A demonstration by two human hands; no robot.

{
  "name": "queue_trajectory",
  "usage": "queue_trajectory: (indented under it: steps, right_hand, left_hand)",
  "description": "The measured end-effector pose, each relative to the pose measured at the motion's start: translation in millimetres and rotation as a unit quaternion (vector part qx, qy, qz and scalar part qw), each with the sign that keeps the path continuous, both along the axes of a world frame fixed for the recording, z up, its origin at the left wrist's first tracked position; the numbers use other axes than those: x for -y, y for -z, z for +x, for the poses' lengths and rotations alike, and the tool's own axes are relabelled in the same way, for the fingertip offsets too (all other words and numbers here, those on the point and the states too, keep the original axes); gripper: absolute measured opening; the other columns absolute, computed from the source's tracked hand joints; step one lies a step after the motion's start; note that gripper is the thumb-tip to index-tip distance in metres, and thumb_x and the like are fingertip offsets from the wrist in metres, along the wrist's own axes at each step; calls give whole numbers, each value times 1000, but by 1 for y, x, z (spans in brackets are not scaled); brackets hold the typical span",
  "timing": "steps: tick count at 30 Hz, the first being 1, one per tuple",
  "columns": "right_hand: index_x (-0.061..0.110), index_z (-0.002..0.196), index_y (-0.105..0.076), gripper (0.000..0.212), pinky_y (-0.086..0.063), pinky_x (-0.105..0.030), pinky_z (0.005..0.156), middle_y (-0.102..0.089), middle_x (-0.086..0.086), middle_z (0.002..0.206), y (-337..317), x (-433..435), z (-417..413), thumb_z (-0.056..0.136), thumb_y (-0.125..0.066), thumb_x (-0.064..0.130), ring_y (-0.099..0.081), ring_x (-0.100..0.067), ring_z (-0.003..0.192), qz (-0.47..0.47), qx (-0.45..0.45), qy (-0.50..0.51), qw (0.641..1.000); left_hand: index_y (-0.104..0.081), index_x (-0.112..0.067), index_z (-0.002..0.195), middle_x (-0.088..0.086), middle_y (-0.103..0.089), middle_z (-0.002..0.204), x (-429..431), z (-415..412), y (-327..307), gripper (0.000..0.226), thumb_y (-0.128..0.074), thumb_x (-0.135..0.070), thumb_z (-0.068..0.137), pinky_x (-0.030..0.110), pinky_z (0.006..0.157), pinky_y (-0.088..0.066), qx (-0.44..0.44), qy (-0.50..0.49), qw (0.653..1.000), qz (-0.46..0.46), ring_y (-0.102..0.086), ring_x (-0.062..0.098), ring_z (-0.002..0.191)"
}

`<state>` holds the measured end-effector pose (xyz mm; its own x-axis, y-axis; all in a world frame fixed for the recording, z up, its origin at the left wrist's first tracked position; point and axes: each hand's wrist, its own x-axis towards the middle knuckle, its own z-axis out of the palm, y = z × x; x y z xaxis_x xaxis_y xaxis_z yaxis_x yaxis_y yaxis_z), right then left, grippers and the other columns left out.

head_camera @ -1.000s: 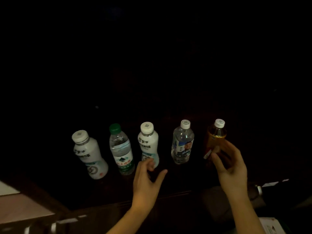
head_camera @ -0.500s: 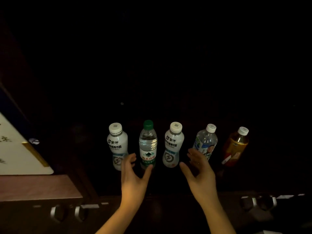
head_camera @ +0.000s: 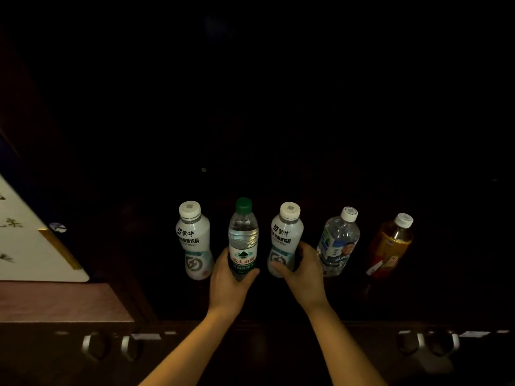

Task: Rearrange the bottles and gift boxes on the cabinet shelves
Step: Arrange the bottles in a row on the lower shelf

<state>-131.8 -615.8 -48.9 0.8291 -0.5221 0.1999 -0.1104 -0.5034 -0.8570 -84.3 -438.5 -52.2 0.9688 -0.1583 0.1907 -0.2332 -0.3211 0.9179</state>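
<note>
Several bottles stand in a row on a dark cabinet shelf (head_camera: 278, 307). From the left: a white drink bottle (head_camera: 193, 240), a green-capped water bottle (head_camera: 243, 235), a second white drink bottle (head_camera: 287, 235), a clear water bottle with a white cap (head_camera: 338, 240) and an amber tea bottle (head_camera: 390, 243). My left hand (head_camera: 228, 282) grips the lower part of the green-capped water bottle. My right hand (head_camera: 303, 271) is wrapped round the base of the second white bottle.
A white gift box with a gold edge (head_camera: 30, 240) stands at the left in the neighbouring compartment, above a reddish shelf board (head_camera: 55, 302). Metal ring handles (head_camera: 111, 345) sit on the cabinet front below, with more ring handles (head_camera: 429, 342) at the right. The shelf's back is dark.
Both hands moved forward from open, reaching poses and closed on bottles: the left on the green-capped water bottle, the right on the second white bottle. A second ago the right hand was at the tea bottle.
</note>
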Motion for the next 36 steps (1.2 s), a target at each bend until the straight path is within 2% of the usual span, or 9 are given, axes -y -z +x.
queue_trajectory:
  steps: [4,10,18,22,28,30,33,35,36]
  right_hand:
    - [16,127,-56,61,-50,-33,92,-60,1,118,2,4,2,76,-83,36,-56,-15,113,-8,16,-9,1000]
    - [16,132,-55,59,-54,-34,95,-63,3,124,-1,17,2,81,-80,30,-60,-11,115,32,-8,-67,997]
    - [17,132,-56,49,-51,-23,98,-66,8,125,-8,35,-4,87,-75,18,-61,1,115,52,-29,-159,985]
    - [16,132,-56,47,-51,-25,99,-67,8,126,-8,39,-3,89,-73,13,-62,1,116,60,-22,-177,982]
    - [19,132,-55,48,-51,-30,102,-66,9,126,-6,39,-3,88,-73,10,-61,-3,119,67,-16,-181,981]
    - [26,135,-50,54,-50,-26,102,-63,15,129,-6,37,-5,88,-74,13,-59,1,121,69,-16,-180,981]
    - [39,141,-38,71,-45,-11,97,-53,29,133,-7,34,-14,86,-76,18,-50,15,122,88,-12,-162,983]
    - [41,145,-32,79,-39,-3,95,-43,38,134,-7,29,-23,84,-79,21,-44,23,120,92,-5,-123,988]
    - [38,148,-31,82,-37,-7,99,-40,35,137,-7,26,-29,83,-79,24,-41,20,123,92,-4,-93,991]
  left_hand:
    - [-54,-23,130,-23,-59,112,0,4,3,61,-84,-20,77,-3,78,-39,1,-13,1000,-4,-57,1,110]
    - [-55,-23,131,-32,-55,106,3,5,7,59,-83,-19,79,-4,75,-38,-4,-27,1000,-2,-49,-26,95]
    - [-54,-20,133,-15,-63,118,4,8,8,59,-82,-22,80,9,86,-42,-6,-17,1000,-5,-57,-1,109]
    - [-55,-22,131,-17,-62,114,4,8,6,59,-83,-21,79,-2,78,-40,-7,-12,1000,-5,-57,-4,105]
    - [-52,-28,131,-17,-63,119,5,8,8,60,-82,-21,79,0,83,-40,-10,-14,1000,-6,-59,5,116]
    - [-48,-23,140,-10,-60,132,2,5,8,69,-82,-25,80,8,95,-41,-9,-9,1000,4,-54,7,125]
    - [-39,-18,150,-2,-49,147,-9,-6,8,82,-81,-31,81,32,109,-41,-28,-19,999,23,-45,15,137]
    - [-45,-23,144,-8,-54,139,-24,-18,9,73,-80,-34,80,28,103,-45,-13,-55,998,27,-52,10,129]
    - [-51,-27,136,-12,-58,129,-33,-24,8,64,-81,-32,80,22,96,-47,24,-74,997,27,-57,5,118]
